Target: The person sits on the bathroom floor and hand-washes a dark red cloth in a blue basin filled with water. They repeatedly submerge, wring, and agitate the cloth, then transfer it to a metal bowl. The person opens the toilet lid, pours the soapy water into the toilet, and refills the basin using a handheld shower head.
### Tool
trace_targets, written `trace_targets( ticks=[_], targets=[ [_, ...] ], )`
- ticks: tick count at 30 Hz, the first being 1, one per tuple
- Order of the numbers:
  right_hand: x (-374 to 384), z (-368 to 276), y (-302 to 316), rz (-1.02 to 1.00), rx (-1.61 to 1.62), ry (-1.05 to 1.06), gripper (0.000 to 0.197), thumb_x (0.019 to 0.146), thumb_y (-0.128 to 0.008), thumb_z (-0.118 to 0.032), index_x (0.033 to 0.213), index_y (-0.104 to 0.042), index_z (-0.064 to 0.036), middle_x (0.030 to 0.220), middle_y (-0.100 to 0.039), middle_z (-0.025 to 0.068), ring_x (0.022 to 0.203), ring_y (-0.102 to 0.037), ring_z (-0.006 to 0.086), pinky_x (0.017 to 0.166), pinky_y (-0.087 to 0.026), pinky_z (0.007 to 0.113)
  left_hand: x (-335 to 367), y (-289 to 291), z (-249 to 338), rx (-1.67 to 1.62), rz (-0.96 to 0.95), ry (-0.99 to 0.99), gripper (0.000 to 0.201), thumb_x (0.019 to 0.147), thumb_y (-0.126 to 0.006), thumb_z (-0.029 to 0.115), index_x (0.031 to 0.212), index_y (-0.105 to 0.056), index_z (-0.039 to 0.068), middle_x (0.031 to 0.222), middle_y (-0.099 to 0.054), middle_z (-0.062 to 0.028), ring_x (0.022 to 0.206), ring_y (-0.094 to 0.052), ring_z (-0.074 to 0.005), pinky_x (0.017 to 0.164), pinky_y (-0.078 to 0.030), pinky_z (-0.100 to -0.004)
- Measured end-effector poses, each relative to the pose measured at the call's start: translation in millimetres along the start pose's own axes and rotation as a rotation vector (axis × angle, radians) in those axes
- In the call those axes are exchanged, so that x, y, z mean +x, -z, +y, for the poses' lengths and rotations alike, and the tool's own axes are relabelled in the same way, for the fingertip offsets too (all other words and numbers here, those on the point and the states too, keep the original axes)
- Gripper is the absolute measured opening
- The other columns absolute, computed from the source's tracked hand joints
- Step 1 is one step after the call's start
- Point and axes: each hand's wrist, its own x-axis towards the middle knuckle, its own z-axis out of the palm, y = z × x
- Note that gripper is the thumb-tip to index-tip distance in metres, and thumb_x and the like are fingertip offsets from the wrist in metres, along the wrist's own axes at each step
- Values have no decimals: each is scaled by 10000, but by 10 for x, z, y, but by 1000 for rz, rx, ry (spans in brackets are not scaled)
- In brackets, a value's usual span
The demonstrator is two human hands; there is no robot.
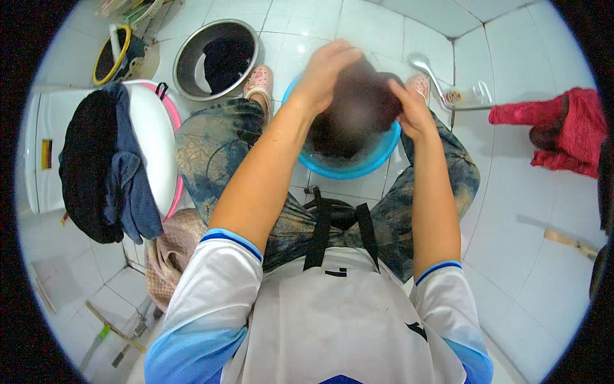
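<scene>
Between my hands a dark brown-black cloth garment (pixel 358 102) is spread out, smeared by motion, so its exact kind cannot be told. It hangs over a round blue basin (pixel 348 171) on the floor between my feet. My left hand (pixel 325 75) grips the garment's upper left side. At its right edge my right hand (pixel 414 110) holds it, thumb toward the cloth and the other fingers partly hidden. The garment covers most of the basin's inside.
Ahead to the left stands a metal basin (pixel 181 61) with black cloth (pixel 225 64) in it. Dark clothes (pixel 93 163) lie over the white toilet lid (pixel 152 144). A red cloth (pixel 569 131) hangs at the right wall, near a clear cup (pixel 470 96). A yellow-rimmed bucket (pixel 131 56) stands far left.
</scene>
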Motion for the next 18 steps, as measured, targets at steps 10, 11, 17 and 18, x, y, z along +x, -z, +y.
trace_targets(
  ticks=[10,11,17,18],
  targets=[
    [-242,1107,-162,362,-669,460,211,760,-690,-211,870,-624,-44,731,-638,72,690,-628,186,659,-495,314,-62,-70,110,29,88,71,84,833,-580,123,805,-544,53,756,-571,-36,692,-547,-128,669,-457,-250],
    [-222,1203,-307,383,-665,378,248,746,-701,-213,922,-618,-58,824,-634,93,771,-627,216,708,-494,328,-80,-83,98,36,85,72,81,832,-581,120,807,-543,54,756,-573,-33,688,-546,-124,670,-457,-249],
    [123,1444,-349,495,-938,197,335,746,-673,-262,1026,-574,-107,967,-582,116,890,-596,318,745,-481,428,-113,10,153,143,60,42,70,829,-587,106,804,-537,64,740,-578,-13,673,-541,-100,652,-445,-237],
    [111,1405,-317,509,-1021,205,328,747,-671,-273,1009,-583,-96,946,-593,119,875,-599,325,742,-481,428,-131,33,175,144,81,15,71,824,-594,95,792,-536,70,726,-576,-9,672,-539,-96,644,-438,-229]
  ],
)
